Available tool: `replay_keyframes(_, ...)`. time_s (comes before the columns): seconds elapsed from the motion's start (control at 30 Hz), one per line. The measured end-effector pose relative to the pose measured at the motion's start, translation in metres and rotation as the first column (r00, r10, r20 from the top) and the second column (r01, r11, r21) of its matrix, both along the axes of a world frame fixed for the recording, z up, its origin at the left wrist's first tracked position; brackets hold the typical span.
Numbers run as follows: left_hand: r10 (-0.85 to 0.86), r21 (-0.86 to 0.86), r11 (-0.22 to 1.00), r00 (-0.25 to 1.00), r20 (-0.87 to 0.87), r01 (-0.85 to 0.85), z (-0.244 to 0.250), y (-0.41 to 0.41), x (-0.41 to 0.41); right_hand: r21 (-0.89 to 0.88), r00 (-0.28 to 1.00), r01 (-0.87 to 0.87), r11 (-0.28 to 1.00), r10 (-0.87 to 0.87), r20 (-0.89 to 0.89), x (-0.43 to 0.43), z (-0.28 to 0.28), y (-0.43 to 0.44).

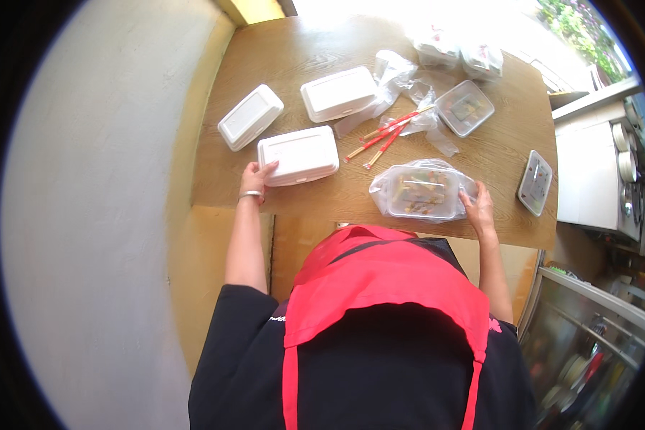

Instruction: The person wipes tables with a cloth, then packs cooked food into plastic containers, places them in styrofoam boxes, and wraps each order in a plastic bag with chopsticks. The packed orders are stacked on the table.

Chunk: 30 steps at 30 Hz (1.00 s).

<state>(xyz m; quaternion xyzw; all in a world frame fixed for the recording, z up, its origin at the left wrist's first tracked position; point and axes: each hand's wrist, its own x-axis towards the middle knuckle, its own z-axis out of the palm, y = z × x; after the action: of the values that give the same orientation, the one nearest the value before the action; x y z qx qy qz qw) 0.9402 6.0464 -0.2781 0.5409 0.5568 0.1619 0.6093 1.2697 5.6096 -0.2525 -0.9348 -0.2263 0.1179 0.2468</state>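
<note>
My left hand (256, 180) grips the near left corner of a closed white foam takeaway box (299, 156), thumb on the lid. On the right, my right hand (479, 209) pinches the edge of a thin clear plastic bag (379, 193). A lidded clear plastic food container (423, 192) rests in or on that bag; its lid is fogged and food shows through. Two more white foam boxes, one at the left (251, 117) and one farther back (338, 94), lie beyond my left hand. Several pairs of chopsticks in red paper sleeves (387, 134) lie crossed between my hands.
Crumpled plastic bags (395, 75) lie at the middle back of the wooden table (279, 59). Other clear food containers stand at right back (465, 109) and right edge (535, 183). Two bagged packages (435, 45) sit at the far edge. A wall (107, 188) borders the left.
</note>
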Motion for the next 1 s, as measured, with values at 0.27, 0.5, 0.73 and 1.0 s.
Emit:
replay_keyframes(0.27, 0.049, -0.253, 0.966, 0.930, 0.365, 0.048, 0.032, -0.046, 0.004, 0.488, 0.617, 0.527, 0.696, 0.080, -0.783, -0.001, 0.013, -0.008)
replay_keyframes(0.5, -0.109, -0.360, 0.861, 0.821, 0.560, 0.360, 0.094, -0.124, 0.055, 0.641, 0.629, 0.594, 0.486, 0.216, -0.747, -0.002, 0.032, 0.006)
replay_keyframes(0.73, -0.248, -0.383, 0.795, 0.828, 0.502, 0.470, 0.067, -0.219, 0.151, 0.713, 0.833, 0.222, 0.665, 0.251, -0.493, -0.019, 0.094, 0.019)
replay_keyframes(1.0, -0.680, 0.132, 0.707, 0.719, -0.145, 0.695, 0.063, -0.188, 0.166, 0.543, 0.892, 0.237, 0.806, 0.041, -0.450, -0.043, 0.079, -0.026)
